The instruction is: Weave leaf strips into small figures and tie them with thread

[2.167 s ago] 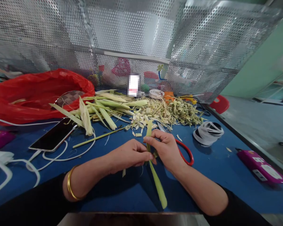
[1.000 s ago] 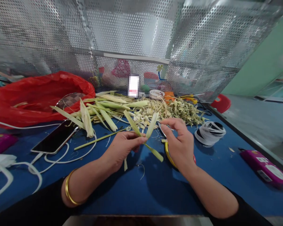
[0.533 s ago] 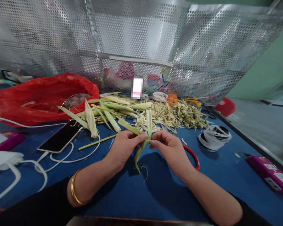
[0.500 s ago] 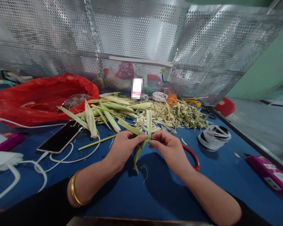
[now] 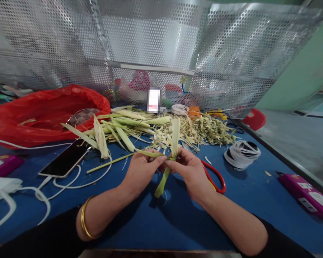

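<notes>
Green corn husk strips (image 5: 175,138) cross between my two hands, one standing upright, one hanging down and one running out to the left. My left hand (image 5: 142,170) pinches the husk near the crossing with thumb and forefinger. Close against it, my right hand (image 5: 188,170) pinches the same crossing from the right side. The fingertips nearly touch, and the exact knot or fold between them is mostly hidden. Red-handled scissors (image 5: 220,182) lie on the blue table partly behind my right hand.
Behind my hands lie corn husks (image 5: 123,123) and a heap of dried shreds (image 5: 218,130). On the left are a red plastic bag (image 5: 43,107), a phone (image 5: 66,157) and white cables. White ribbon spool (image 5: 242,154) and purple power strip (image 5: 305,195) sit right. A perforated screen (image 5: 153,46) stands behind.
The upright strip leans slightly further right and shows its broader side. The hanging end has turned and looks wider. Both hands stay pinched on the husk, with my right hand slightly further left.
</notes>
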Available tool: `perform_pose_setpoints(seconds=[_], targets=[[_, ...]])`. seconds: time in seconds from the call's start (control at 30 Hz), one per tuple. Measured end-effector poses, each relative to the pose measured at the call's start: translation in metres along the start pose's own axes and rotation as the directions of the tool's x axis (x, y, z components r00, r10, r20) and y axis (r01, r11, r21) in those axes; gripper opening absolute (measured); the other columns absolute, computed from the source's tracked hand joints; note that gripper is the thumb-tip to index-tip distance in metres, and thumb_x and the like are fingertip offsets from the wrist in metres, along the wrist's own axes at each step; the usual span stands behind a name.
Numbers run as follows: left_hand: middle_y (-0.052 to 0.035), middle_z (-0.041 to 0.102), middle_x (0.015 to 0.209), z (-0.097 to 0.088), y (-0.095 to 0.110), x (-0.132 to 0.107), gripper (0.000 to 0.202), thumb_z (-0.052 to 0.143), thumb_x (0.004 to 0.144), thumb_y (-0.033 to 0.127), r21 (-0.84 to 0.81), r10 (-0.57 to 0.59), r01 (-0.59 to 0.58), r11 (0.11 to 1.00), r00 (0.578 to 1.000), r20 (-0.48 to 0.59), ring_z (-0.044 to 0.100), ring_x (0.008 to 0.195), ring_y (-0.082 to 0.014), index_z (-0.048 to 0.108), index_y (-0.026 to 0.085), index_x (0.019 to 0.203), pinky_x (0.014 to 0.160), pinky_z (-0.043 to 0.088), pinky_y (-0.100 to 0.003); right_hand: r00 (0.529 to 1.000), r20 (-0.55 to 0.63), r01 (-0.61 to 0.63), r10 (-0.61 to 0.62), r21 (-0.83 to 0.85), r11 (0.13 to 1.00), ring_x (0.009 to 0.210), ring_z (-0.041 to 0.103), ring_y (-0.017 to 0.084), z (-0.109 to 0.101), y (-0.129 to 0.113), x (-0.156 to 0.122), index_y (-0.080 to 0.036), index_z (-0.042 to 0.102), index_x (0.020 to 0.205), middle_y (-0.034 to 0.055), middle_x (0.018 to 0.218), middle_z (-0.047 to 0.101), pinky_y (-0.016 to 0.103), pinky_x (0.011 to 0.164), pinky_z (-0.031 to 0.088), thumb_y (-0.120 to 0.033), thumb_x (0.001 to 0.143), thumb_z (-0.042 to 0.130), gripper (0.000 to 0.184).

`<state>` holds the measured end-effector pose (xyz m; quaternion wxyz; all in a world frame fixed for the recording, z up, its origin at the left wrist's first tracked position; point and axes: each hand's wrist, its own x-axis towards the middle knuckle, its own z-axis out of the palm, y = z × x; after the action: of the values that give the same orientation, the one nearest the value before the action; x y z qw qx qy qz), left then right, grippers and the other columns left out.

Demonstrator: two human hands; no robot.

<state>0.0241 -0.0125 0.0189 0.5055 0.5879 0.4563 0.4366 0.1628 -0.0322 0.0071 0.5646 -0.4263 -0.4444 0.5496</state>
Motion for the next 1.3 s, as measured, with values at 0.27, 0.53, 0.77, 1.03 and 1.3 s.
perform_pose_setpoints(seconds=[0.27, 0.53, 0.77, 1.03, 1.3], targets=[[0.0015, 0.059, 0.057, 0.003, 0.001, -0.005, 0.019, 0.058, 0.080, 0.031, -0.010, -0.018, 0.019, 1.000, 0.998, 0.056, 0.055, 0.054, -0.0121, 0.056, 0.017, 0.068, 0.052, 0.045, -0.023, 0.998, 0.056, -0.027, 0.024, 0.045, 0.999, 0.062, 0.053, 0.010, -0.001, 0.001, -0.001, -0.018, 0.056, 0.070, -0.0044, 0.065, 0.057, 0.024, 0.059, 0.043, -0.016, 0.063, 0.068, 0.014], [0.0017, 0.058, 0.060, 0.007, 0.001, -0.006, 0.021, 0.063, 0.075, 0.033, -0.230, -0.102, 0.112, 0.967, 0.993, 0.054, 0.062, 0.058, -0.0153, 0.053, 0.017, 0.066, 0.062, 0.052, -0.030, 0.997, 0.032, -0.074, 0.072, 0.064, 0.995, 0.059, 0.051, 0.010, -0.001, 0.000, 0.000, -0.018, 0.058, 0.067, -0.0027, 0.063, 0.059, 0.023, 0.057, 0.040, -0.013, 0.061, 0.066, 0.011], [0.0017, 0.058, 0.059, 0.008, 0.002, -0.006, 0.024, 0.066, 0.072, 0.035, -0.293, -0.125, 0.132, 0.947, 0.991, 0.043, 0.060, 0.057, -0.0141, 0.053, 0.017, 0.063, 0.065, 0.053, -0.030, 0.996, -0.001, -0.094, 0.094, 0.050, 0.994, 0.059, 0.052, 0.010, -0.002, -0.002, 0.000, -0.017, 0.058, 0.065, -0.0024, 0.061, 0.058, 0.023, 0.057, 0.040, -0.013, 0.060, 0.066, 0.010], [0.0014, 0.062, 0.063, -0.002, -0.005, 0.002, 0.023, 0.070, 0.069, 0.035, -0.292, -0.171, 0.173, 0.941, 0.985, 0.031, 0.059, 0.060, -0.0123, 0.057, 0.016, 0.068, 0.065, 0.050, -0.026, 0.996, 0.060, -0.067, 0.063, 0.081, 0.994, 0.066, 0.054, 0.010, -0.011, -0.003, 0.005, -0.018, 0.064, 0.078, -0.0014, 0.073, 0.060, 0.024, 0.064, 0.046, -0.028, 0.074, 0.070, 0.013], [-0.0037, 0.067, 0.078, -0.007, -0.004, 0.007, 0.028, 0.070, 0.069, 0.038, -0.241, -0.194, 0.187, 0.953, 0.981, -0.007, 0.063, 0.073, -0.0172, 0.063, 0.016, 0.085, 0.070, 0.049, -0.029, 0.997, 0.006, -0.078, 0.078, 0.055, 0.995, 0.063, 0.050, 0.009, -0.016, -0.006, 0.005, -0.016, 0.063, 0.069, -0.0020, 0.068, 0.055, 0.020, 0.058, 0.047, -0.030, 0.069, 0.073, 0.017]])
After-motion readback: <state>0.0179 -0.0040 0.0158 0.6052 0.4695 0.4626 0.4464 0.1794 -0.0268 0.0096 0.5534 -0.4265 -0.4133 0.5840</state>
